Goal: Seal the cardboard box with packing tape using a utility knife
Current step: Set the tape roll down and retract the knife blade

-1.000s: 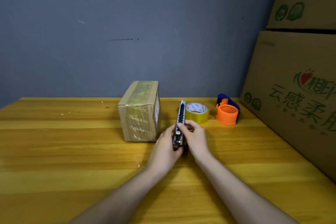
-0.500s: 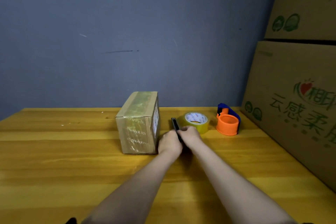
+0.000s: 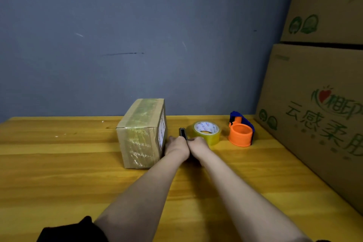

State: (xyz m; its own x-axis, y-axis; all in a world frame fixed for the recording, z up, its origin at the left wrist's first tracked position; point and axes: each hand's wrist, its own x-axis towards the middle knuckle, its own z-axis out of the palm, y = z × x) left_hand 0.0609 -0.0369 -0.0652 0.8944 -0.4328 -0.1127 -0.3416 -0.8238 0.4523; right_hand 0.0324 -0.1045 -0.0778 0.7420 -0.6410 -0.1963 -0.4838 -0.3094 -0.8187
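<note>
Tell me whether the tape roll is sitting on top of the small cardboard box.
No. The tape roll lies flat on the table, to the right of the small cardboard box, beyond the hands.

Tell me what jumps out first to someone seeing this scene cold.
Two bare arms reach to mid-table, the left hand and right hand together gripping a dark utility knife. Just left stands a small cardboard box, its top already taped. To the right sit a yellow tape roll and an orange dispenser, with large printed cartons stacked along the right edge.
</note>
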